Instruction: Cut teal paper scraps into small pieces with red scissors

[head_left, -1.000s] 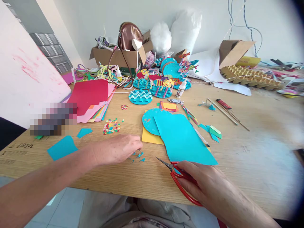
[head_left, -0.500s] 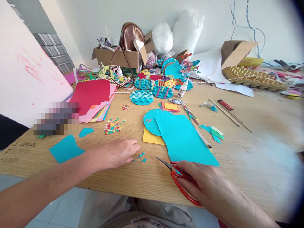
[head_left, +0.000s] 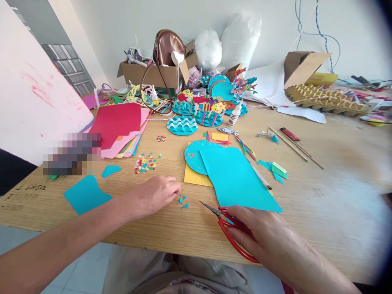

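My right hand (head_left: 260,232) grips red-handled scissors (head_left: 237,239), whose thin blades point left and look closed. Just left of the blade tips lie small blue paper scraps (head_left: 183,201). My left hand (head_left: 159,192) is low over the table beside these scraps, its fingers pinched together; whatever they hold, if anything, is hidden. A large blue paper sheet (head_left: 239,175) lies beyond the scissors, overlapping a blue disc (head_left: 196,157) and a yellow sheet (head_left: 199,177). Left of my forearm rests another blue paper piece (head_left: 85,194), with a smaller blue offcut (head_left: 110,170) above it.
Coloured paper dots (head_left: 145,164) lie past my left hand. Behind are stacked coloured sheets (head_left: 116,122), a wavy blue disc (head_left: 182,125), a glue bottle (head_left: 234,114) and a cardboard box (head_left: 167,75). Sticks (head_left: 290,145) and a red cutter (head_left: 290,134) lie right.
My left hand has shifted slightly up, its fingers still together. A tiny blue scrap by its thumb no longer shows. The scissors stay almost where they were.
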A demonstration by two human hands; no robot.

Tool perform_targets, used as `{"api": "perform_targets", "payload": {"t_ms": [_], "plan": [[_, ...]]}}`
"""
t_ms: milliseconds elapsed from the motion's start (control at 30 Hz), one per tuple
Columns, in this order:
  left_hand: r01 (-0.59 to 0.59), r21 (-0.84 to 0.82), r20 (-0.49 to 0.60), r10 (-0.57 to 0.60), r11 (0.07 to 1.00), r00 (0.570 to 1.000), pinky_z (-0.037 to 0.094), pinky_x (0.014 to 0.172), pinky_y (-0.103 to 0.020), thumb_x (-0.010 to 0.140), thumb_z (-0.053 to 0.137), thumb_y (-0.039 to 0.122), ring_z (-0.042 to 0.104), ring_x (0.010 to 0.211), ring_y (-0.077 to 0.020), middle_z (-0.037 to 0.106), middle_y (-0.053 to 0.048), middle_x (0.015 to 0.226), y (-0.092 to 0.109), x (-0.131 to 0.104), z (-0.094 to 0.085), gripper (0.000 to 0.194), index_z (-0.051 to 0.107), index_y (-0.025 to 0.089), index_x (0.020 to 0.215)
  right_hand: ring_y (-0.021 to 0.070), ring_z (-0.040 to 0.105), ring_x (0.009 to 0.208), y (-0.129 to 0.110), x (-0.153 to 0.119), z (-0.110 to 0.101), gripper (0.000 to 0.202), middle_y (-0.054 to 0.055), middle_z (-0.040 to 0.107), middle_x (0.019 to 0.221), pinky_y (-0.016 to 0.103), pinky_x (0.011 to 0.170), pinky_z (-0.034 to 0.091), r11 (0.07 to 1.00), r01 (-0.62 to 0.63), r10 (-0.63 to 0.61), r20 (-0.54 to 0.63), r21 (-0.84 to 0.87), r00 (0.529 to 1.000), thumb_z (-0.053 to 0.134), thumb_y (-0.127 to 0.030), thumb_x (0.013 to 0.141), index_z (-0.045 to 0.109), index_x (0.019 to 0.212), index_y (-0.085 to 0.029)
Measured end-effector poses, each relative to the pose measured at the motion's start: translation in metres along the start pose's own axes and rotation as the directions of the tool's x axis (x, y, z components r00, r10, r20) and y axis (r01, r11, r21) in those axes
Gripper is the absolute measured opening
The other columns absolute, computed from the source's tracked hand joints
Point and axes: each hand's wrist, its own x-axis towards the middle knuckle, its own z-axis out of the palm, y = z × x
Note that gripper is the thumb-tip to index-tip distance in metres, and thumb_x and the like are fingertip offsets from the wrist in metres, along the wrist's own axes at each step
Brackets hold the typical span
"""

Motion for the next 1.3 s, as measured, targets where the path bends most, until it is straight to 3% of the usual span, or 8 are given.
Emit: {"api": "perform_targets", "payload": {"t_ms": [300,433,667,833,1067,1300], "plan": [[-0.073,-0.033,0.058,0.075,0.997,0.996,0.046,0.066,-0.026,0.085,0.056,0.018,0.062,0.080,-0.0186,0.064,-0.004,0.089,0.014,0.013,0.001,0.002,0.057,0.016,0.086,0.0157,0.064,0.059,0.001,-0.001,-0.002,0.015,-0.001,0.066,0.066,0.022,0.049,0.039,1.000,0.030,-0.029,-0.080,0.000,0.996,0.049,-0.026,0.087,0.062,0.080,-0.023],[-0.046,-0.033,0.093,0.049,0.998,0.994,0.048,0.068,-0.030,0.081,0.059,0.017,0.062,0.083,-0.0215,0.062,-0.006,0.094,0.014,0.008,-0.001,0.007,0.055,0.016,0.087,0.0168,0.064,0.061,0.002,-0.002,-0.001,0.015,0.000,0.067,0.068,0.023,0.051,0.040,1.000,0.009,-0.010,-0.041,-0.010,0.999,0.049,-0.025,0.087,0.063,0.082,-0.023],[-0.019,-0.011,0.034,0.019,1.000,0.999,0.049,0.066,-0.031,0.083,0.053,0.021,0.062,0.081,-0.0221,0.060,-0.007,0.094,0.015,0.010,0.008,0.007,0.052,0.017,0.089,0.0178,0.065,0.062,-0.002,0.001,-0.003,0.016,0.001,0.067,0.069,0.024,0.052,0.042,1.000,-0.018,0.018,0.004,-0.012,1.000,0.049,-0.026,0.087,0.063,0.082,-0.022],[-0.018,0.004,0.022,0.018,1.000,1.000,0.049,0.066,-0.031,0.085,0.049,0.016,0.062,0.080,-0.0219,0.061,-0.007,0.091,0.014,0.015,0.013,0.004,0.052,0.017,0.087,0.0175,0.064,0.059,-0.001,0.000,-0.001,0.018,0.001,0.067,0.067,0.024,0.050,0.040,1.000,-0.001,0.000,-0.022,-0.025,1.000,0.049,-0.026,0.087,0.063,0.078,-0.022],[-0.021,0.022,0.010,0.020,1.000,1.000,0.047,0.060,-0.029,0.085,0.042,0.006,0.061,0.071,-0.0195,0.062,-0.006,0.084,0.018,0.015,0.018,0.017,0.054,0.017,0.082,0.0182,0.066,0.063,-0.001,0.001,0.001,0.019,0.002,0.069,0.071,0.024,0.052,0.041,1.000,-0.002,0.002,0.003,0.006,1.000,0.047,-0.028,0.089,0.064,0.085,-0.022],[-0.018,-0.085,-0.025,0.016,0.996,1.000,0.043,0.062,-0.023,0.086,0.044,0.006,0.061,0.072,-0.0143,0.064,-0.001,0.078,0.012,0.017,0.003,0.019,0.056,0.017,0.076,0.0174,0.063,0.062,0.000,-0.002,0.000,0.020,0.001,0.067,0.069,0.024,0.052,0.040,1.000,-0.029,0.029,0.002,0.001,1.000,0.046,-0.027,0.090,0.063,0.081,-0.022]]}}
